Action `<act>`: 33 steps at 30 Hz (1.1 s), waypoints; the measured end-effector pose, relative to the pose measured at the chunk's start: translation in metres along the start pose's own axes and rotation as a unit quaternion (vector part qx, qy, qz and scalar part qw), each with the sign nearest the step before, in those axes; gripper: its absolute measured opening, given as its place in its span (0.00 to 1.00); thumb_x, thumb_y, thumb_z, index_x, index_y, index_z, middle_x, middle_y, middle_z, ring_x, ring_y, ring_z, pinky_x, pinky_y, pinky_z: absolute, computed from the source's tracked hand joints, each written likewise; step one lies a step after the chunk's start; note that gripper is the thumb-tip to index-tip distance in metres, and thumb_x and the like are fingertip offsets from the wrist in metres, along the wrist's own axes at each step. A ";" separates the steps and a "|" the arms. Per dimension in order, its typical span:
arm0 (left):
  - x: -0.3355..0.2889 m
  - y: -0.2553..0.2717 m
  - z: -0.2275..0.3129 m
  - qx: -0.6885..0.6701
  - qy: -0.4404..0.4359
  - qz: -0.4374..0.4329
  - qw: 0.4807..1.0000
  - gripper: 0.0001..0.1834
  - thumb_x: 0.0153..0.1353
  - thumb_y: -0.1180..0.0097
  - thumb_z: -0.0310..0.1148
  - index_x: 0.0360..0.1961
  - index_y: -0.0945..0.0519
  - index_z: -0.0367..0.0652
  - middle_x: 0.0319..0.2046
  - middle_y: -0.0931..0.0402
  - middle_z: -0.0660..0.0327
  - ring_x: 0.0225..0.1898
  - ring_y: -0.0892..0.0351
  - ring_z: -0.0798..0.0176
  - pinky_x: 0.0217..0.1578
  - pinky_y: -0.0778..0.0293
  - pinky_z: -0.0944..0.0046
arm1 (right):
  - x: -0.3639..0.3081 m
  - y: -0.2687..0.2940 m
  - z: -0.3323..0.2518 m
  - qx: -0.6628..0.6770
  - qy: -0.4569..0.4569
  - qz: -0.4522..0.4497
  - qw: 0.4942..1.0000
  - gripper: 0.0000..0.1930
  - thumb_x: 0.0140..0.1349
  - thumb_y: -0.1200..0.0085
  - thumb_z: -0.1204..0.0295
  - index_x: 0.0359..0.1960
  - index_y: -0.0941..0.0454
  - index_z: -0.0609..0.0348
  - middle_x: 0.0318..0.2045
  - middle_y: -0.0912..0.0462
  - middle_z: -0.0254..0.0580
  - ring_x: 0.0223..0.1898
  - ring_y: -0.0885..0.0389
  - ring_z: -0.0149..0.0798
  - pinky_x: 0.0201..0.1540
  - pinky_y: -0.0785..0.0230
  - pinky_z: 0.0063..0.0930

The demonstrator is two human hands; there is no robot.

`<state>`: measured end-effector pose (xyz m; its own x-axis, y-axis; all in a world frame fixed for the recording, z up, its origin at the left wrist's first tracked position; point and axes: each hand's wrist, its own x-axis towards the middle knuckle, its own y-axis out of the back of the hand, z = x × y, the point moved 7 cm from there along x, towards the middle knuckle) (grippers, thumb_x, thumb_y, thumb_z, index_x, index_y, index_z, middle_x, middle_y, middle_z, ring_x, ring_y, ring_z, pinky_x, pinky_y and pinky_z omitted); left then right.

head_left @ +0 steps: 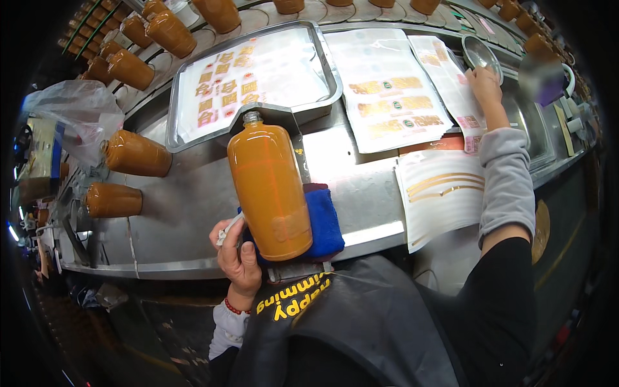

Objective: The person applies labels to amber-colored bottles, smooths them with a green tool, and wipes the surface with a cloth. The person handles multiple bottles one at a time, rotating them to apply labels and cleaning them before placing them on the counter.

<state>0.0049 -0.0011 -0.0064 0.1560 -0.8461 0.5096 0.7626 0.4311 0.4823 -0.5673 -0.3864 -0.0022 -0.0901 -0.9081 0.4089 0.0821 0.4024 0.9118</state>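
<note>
One view only, from the head camera, and I report what it shows. At centre frame a large orange bottle (269, 188) lies on its side on the steel bench (187, 200), neck pointing toward the top of the frame, base toward the lower edge. Its lower part rests on a blue cloth (324, 222), which shows along the bottle's right flank.

I see the left hand (237, 253) at lower centre-left, just beside the bottle's base. Its fingers are curled around a small white scrap (225, 231), pinched between thumb and fingers; I cannot tell whether the hand also touches the bottle. A red bead band sits at that wrist.

I see the right hand (484, 84) at the upper right, arm in a grey sleeve stretched across the bench. It lies flat, fingers pressed on a label sheet (451, 77) that carries pink marks. I cannot tell whether it grips the sheet or merely rests on it. A round metal dish (480, 53) stands just beyond the fingertips.

Other items noted: a steel tray (322, 90) above the bottle holds a sheet of gold stickers (225, 84). A wider sheet (387, 97) with gold labels lies to its right. A sheet with gold strips (438, 193) hangs over the bench edge at mid right. Two more bottles (135, 153) lie at the left, and further bottles line the conveyor (174, 32) along the upper edge. A clear bag (71, 106) sits at far left.
</note>
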 end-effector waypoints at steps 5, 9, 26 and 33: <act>0.002 -0.007 -0.001 -0.025 0.010 0.002 1.000 0.29 0.75 0.53 0.48 0.59 0.24 0.30 0.52 0.20 0.47 0.59 0.31 0.46 0.59 0.33 0.51 | 0.008 0.041 -0.115 0.286 0.143 -0.069 0.945 0.14 0.66 0.42 0.62 0.35 0.17 0.63 0.27 0.18 0.50 0.33 0.19 0.50 0.42 0.28 0.41; -0.005 -0.006 0.001 -0.035 0.016 -0.022 0.999 0.45 0.69 0.54 0.65 0.63 0.29 0.28 0.57 0.25 0.44 0.62 0.34 0.43 0.63 0.37 0.47 | 0.021 -0.026 -0.163 0.155 0.217 -0.127 0.955 0.16 0.66 0.43 0.60 0.36 0.15 0.62 0.35 0.16 0.52 0.35 0.18 0.50 0.44 0.28 0.45; -0.003 -0.025 0.023 0.092 -0.075 -0.034 0.992 0.55 0.53 0.30 0.56 0.74 0.41 0.36 0.63 0.32 0.47 0.65 0.43 0.41 0.66 0.46 0.44 | 0.022 -0.133 -0.118 0.094 0.247 -0.107 0.958 0.10 0.62 0.40 0.72 0.30 0.26 0.68 0.34 0.24 0.55 0.38 0.25 0.57 0.43 0.34 0.46; -0.003 -0.025 0.019 0.085 -0.063 -0.009 0.994 0.59 0.51 0.30 0.59 0.74 0.44 0.35 0.57 0.25 0.51 0.67 0.45 0.42 0.67 0.49 0.45 | 0.001 -0.022 -0.161 0.183 0.333 -0.022 0.925 0.09 0.63 0.42 0.75 0.30 0.28 0.68 0.34 0.26 0.54 0.37 0.26 0.56 0.44 0.33 0.45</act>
<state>-0.0267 -0.0037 -0.0066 0.0548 -0.8129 0.5798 0.6462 0.4715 0.6001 -0.4092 -0.4145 -0.0280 0.5562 -0.7450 0.3684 -0.2603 0.2649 0.9285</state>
